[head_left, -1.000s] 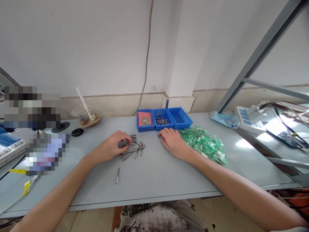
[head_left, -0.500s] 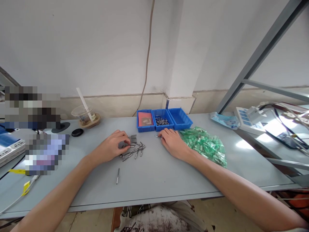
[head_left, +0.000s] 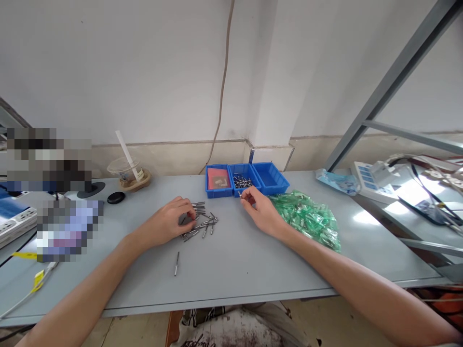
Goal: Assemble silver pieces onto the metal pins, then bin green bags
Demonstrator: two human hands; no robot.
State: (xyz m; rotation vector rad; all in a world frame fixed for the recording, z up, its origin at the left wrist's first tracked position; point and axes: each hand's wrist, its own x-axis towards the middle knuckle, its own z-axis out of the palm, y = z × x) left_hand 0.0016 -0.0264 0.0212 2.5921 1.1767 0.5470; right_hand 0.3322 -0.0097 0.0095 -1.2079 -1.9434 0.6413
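Note:
My left hand (head_left: 171, 219) rests at the left side of a loose pile of silver blind rivets (head_left: 206, 224). Its thumb and fingers are curled together at the pile's edge; what they pinch, if anything, is too small to make out. Beside these fingertips several rivets (head_left: 198, 207) lie side by side in a row. My right hand (head_left: 260, 209) is closed in a pinch on one blind rivet (head_left: 239, 193), whose end sticks out to the left. This hand is just in front of the middle blue bin (head_left: 237, 193), which holds many rivets.
Left of it, a blue bin (head_left: 220, 193) contains a pink packet; another blue bin (head_left: 271, 178) adjoins on the right. Green plastic packaging (head_left: 307, 217) lies beside my right forearm. A single rivet (head_left: 177, 263) lies nearer me. A cup (head_left: 126, 171) and black round object (head_left: 116, 197) stand left.
My right hand has lifted and turned slightly near the middle bin, with the rivet still pinched. The left hand has barely shifted at the pile.

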